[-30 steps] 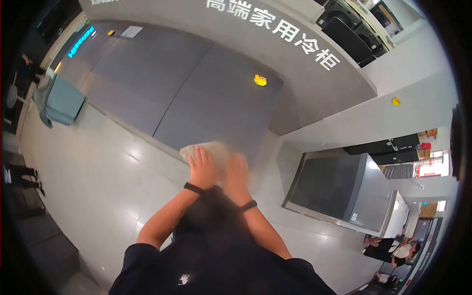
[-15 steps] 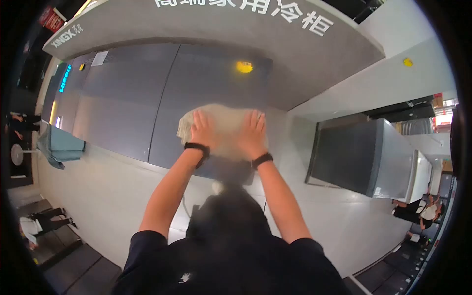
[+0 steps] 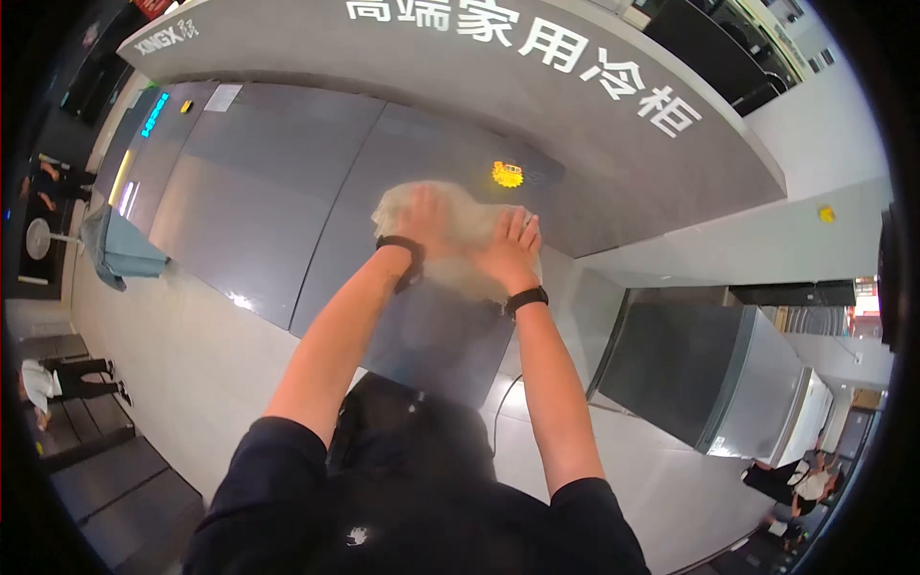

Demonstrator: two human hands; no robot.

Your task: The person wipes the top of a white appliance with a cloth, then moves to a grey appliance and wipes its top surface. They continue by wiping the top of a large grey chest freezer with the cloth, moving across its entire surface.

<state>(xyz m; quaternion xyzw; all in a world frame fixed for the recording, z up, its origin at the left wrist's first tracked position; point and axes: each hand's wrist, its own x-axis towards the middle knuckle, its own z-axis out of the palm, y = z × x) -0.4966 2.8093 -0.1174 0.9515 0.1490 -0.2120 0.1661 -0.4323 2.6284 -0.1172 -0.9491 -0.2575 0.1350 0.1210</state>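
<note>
Two bare hands press a beige, soft fabric cloth [image 3: 465, 211] against the dark grey, smooth flat top of a long cabinet [image 3: 359, 230]. The cloth lies beneath both palms, bridging the gap between them, with its rumpled edge showing beyond the left hand [image 3: 420, 218] at nine o'clock. The left hand, blurred, lies open and flat on the fabric, fingers pointing toward twelve o'clock. The right hand [image 3: 511, 254] is open too, its fingers parted over the cloth's three o'clock side. Neither hand closes around the fabric. Dark bands [image 3: 527, 299] circle both wrists.

A bright yellow, jagged-edged sticker [image 3: 507, 174] sits on the cabinet just beyond the cloth, at one o'clock. A thin dark seam [image 3: 335, 201] crosses the top toward nine o'clock, and a pale rectangular sheet [image 3: 222, 98] lies at ten. A grey panel with white lettering [image 3: 554, 45] rises at twelve o'clock; a second grey, box-shaped appliance [image 3: 676, 359] stands at four, well apart from the hands.
</note>
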